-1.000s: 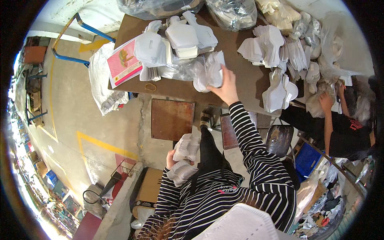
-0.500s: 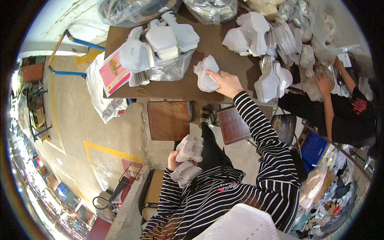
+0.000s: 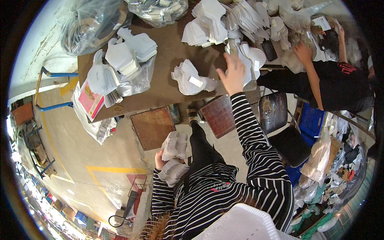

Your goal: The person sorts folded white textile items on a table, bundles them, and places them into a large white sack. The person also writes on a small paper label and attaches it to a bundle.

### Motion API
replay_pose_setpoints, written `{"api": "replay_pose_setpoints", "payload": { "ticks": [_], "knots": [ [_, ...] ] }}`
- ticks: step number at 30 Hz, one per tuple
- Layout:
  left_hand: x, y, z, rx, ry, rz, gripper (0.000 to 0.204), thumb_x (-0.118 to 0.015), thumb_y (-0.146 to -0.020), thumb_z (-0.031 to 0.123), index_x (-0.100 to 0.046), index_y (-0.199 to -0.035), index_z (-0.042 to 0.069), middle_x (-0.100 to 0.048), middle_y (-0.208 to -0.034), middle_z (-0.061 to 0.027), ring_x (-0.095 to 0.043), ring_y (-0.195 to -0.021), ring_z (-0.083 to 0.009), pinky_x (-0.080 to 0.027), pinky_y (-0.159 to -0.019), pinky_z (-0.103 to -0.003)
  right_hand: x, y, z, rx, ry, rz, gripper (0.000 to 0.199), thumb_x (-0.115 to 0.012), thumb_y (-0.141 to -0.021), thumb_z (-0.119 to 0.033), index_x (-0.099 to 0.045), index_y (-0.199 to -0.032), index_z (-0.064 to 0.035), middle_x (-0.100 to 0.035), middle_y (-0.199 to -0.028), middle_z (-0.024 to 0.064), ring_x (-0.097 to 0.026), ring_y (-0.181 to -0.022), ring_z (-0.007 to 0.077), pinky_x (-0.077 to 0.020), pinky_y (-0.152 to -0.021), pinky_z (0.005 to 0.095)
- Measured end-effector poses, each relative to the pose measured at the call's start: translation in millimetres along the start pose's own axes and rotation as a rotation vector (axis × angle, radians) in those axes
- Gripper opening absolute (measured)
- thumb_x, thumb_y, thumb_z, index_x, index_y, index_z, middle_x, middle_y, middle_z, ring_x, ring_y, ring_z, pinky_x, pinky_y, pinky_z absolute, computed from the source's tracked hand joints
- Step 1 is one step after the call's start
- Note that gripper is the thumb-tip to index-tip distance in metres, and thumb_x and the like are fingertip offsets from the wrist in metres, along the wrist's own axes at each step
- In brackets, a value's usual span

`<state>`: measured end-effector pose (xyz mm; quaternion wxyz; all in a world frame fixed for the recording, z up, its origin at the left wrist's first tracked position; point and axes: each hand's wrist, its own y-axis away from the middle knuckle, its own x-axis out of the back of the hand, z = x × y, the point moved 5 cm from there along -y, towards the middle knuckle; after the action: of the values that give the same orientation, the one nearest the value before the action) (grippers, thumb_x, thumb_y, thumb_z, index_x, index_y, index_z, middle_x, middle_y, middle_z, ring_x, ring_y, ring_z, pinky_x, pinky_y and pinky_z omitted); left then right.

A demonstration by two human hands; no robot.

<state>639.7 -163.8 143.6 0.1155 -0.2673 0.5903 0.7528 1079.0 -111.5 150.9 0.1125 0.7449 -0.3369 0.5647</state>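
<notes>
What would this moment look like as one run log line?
left hand: holds white cut-out stack | right hand: open above brown table, beside white cut-out pile

You look down on a grey concrete floor (image 3: 80, 144) painted with yellow lines (image 3: 105, 169), a brown table (image 3: 168, 76) above it, a worn black chair (image 3: 280, 120) beside blue metal tube frames (image 3: 56, 90).

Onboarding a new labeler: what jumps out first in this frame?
The brown table heaped with stacks of white cut-out pieces and clear plastic bags. The right hand, in a striped sleeve, is spread over the table's near edge; the left hand holds a wad of white pieces low, near the lap. Another person's hand works at the right.
</notes>
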Motion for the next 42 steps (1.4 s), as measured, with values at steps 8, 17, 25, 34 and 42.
{"api": "replay_pose_setpoints", "payload": {
  "ticks": [8, 17, 25, 34, 42],
  "knots": [
    [-85, 14, 5, 0.020, 0.021, -0.185, 0.053, -0.050, -0.089, 0.053, -0.058, -0.114, 0.007, -0.063, -0.103, -0.0106, -0.062, -0.086, -0.0254, -0.054, -0.072, -0.037, -12, 28, 45, -0.293, 0.236, -0.113, 0.086, -0.082, -0.066, -0.027, -0.038, -0.140, -0.0244, -0.034, -0.145, 0.0141, -0.032, -0.129, 0.0431, -0.0340, -0.103, 0.0545],
    [-84, 10, -6, 0.014, -0.081, -0.107, 0.058, -0.043, -0.090, 0.056, -0.057, -0.113, 0.005, -0.063, -0.093, -0.0117, -0.060, -0.072, -0.0256, -0.049, -0.061, -0.035, -28, 68, 115, -0.561, -0.686, 0.141, 0.079, -0.080, -0.073, -0.028, -0.040, -0.133, 0.0039, -0.039, -0.138, 0.0229, -0.041, -0.122, 0.0372, -0.0344, -0.105, 0.0458],
    [-77, 4, -4, 0.054, -0.013, -0.299, 0.055, -0.044, -0.091, 0.052, -0.057, -0.118, 0.006, -0.064, -0.101, -0.0106, -0.062, -0.080, -0.0258, -0.051, -0.066, -0.036, -30, 59, 99, -0.512, -0.307, 0.082, 0.085, -0.080, -0.066, -0.051, -0.052, -0.121, 0.0084, -0.056, -0.119, 0.0254, -0.048, -0.117, 0.0410, -0.0385, -0.100, 0.0460],
    [-74, 8, -8, 0.086, 0.113, -0.234, 0.065, -0.053, -0.085, 0.050, -0.048, -0.131, 0.004, -0.063, -0.105, -0.0182, -0.064, -0.085, -0.0316, -0.054, -0.073, -0.043, -1, 45, 15, -0.265, 0.018, -0.056, 0.097, -0.082, -0.063, -0.043, -0.033, -0.141, -0.0121, -0.047, -0.122, 0.0285, -0.054, -0.104, 0.0476, -0.0470, -0.088, 0.0480],
    [-63, 8, -12, 0.059, 0.110, -0.277, 0.067, -0.056, -0.083, 0.046, -0.046, -0.134, 0.004, -0.063, -0.107, -0.0181, -0.064, -0.085, -0.0354, -0.053, -0.074, -0.047, 7, 21, 27, -0.174, 0.014, -0.274, 0.100, -0.083, -0.058, -0.027, -0.032, -0.144, -0.0232, -0.054, -0.111, 0.0171, -0.059, -0.099, 0.0387, -0.0504, -0.080, 0.0481]
  ]
}}
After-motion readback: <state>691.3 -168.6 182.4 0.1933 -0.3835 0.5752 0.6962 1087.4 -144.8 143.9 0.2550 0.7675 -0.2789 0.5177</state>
